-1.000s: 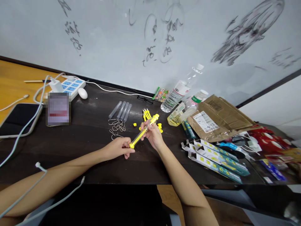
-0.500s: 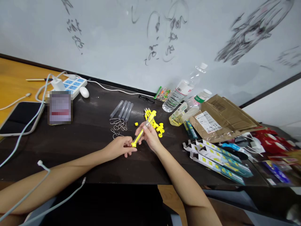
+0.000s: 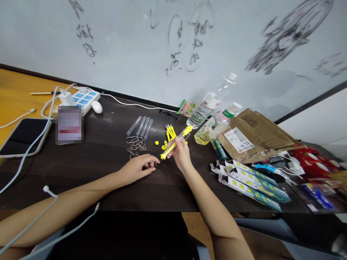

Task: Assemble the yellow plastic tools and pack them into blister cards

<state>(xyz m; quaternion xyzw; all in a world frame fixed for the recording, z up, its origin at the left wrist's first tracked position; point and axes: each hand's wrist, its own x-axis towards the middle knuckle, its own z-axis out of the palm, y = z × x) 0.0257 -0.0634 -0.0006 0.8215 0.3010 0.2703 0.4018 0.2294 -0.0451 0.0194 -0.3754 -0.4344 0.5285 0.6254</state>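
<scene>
My right hand (image 3: 179,153) is closed around a clear tube with yellow ends (image 3: 176,143), held slanted above the dark table (image 3: 103,169). My left hand (image 3: 141,166) lies low on the table just left of the tube's lower end, fingers loosely curled and apart from the tube; something small and dark sits at its fingertips, too small to name. Behind the hands lie loose yellow parts (image 3: 169,134), a row of clear empty tubes (image 3: 141,126) and several wire clips (image 3: 135,144).
Plastic bottles (image 3: 208,106) and a brown parcel (image 3: 252,135) lie at the back right, blue-and-yellow packages (image 3: 249,182) at the right. A power strip (image 3: 81,99), a white mouse (image 3: 97,106), a tablet (image 3: 21,135) and cables (image 3: 29,144) are at the left. A whiteboard wall rises behind.
My left hand has let go of the tube's lower end and dropped to the table. My right hand has carried the tube up and to the right.
</scene>
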